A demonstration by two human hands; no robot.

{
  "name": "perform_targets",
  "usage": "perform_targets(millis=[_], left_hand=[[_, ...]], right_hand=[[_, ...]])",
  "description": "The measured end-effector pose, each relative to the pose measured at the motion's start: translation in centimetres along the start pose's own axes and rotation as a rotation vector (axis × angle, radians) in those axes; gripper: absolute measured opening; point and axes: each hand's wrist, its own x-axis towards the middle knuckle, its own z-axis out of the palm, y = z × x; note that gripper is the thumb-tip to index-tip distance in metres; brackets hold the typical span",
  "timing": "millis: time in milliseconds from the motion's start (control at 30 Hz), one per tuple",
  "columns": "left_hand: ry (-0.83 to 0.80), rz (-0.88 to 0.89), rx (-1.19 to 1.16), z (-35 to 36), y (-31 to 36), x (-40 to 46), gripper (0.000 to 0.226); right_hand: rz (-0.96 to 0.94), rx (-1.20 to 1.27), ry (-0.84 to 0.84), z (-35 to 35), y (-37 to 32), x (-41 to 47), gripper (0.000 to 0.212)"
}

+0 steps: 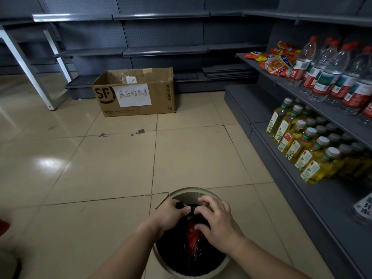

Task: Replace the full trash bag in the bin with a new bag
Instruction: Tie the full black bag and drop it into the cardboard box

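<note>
Presently, head view only. Bin (201, 191) sits on the tiled floor at 6 o'clock of the frame, round, pale rim. Black trash bag (177, 256) is inside it, the film gathered up toward the centre; an orange-red wrapper (192, 236) shows at its mouth.

Left hand (171, 214) is curled round a bunch of black film at the bag's neck, at about 11 o'clock of the bin opening. Right hand (216, 220) pinches the film just beside it, at about 1 o'clock, thumb and first fingers on the plastic, other fingers raised. Both hands grasp the bag; whether a knot is formed I cannot tell.

Handling estimate: thin film, soft, slack and somewhat slick, so it will stretch or tear if pulled by one thin edge. Load looks like packaging, probably light, though most contents are hidden. Best hold is the gathered neck, bunched thick, lifted straight up out of the bin.

Surroundings: cardboard box (138, 97) with a paper label at 12 o'clock, well apart; shelves (314, 109) of bottles at 3 o'clock. No new bag visible.
</note>
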Motion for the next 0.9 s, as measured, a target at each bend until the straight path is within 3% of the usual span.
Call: perform_targets(millis=[200,467,700,900], left_hand=[[-0.094,-0.072,-0.260,0.7,0.2,-0.2,0.020],[0.025,0.023,-0.254,0.3,-0.5,0.6,0.026],[0.206,0.050,-0.154,0.4,-0.6,1.2,0.010],[0.355,0.083,0.153,-1.9,-2.5,2.9,0.009]], right_hand=[[-0.049,-0.005,0.220,0.8,-0.2,0.8,0.009],[-0.050,0.070,0.188,0.1,0.3,0.6,0.005],[-0.046,0.140,0.139,-0.7,0.7,-0.5,0.007],[0.004,0.156,0.020,-1.5,3.0,-2.6,0.012]])
